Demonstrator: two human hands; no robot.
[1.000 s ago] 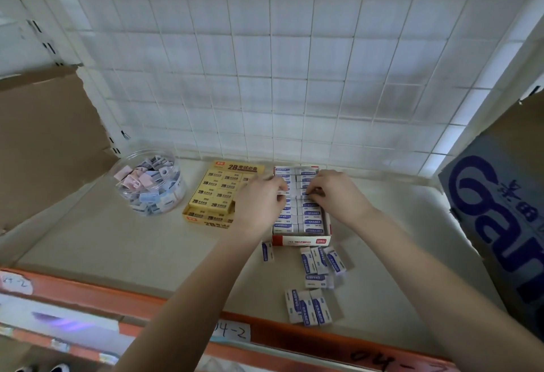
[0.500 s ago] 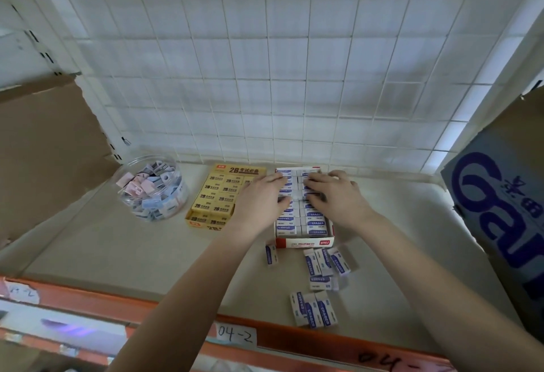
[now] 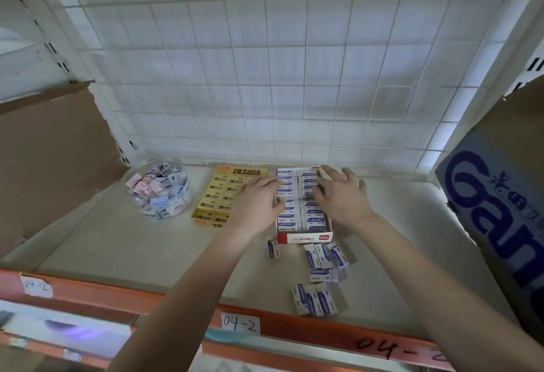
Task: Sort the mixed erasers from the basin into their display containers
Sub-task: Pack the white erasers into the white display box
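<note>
Both hands are flat and open over the red-and-white display box [image 3: 304,237] at the back of the shelf [image 3: 117,248]; the left hand [image 3: 259,204] presses straight fingers against the left side of the blue-banded erasers [image 3: 315,220] packed inside; the right hand [image 3: 341,195] rests spread fingers on their far rows; more loose erasers [image 3: 323,257] lie on the shelf just in front of the box; a yellow box [image 3: 226,195] sits touching its left side, and a clear tub [image 3: 160,187] of pastel erasers stands further left.
</note>
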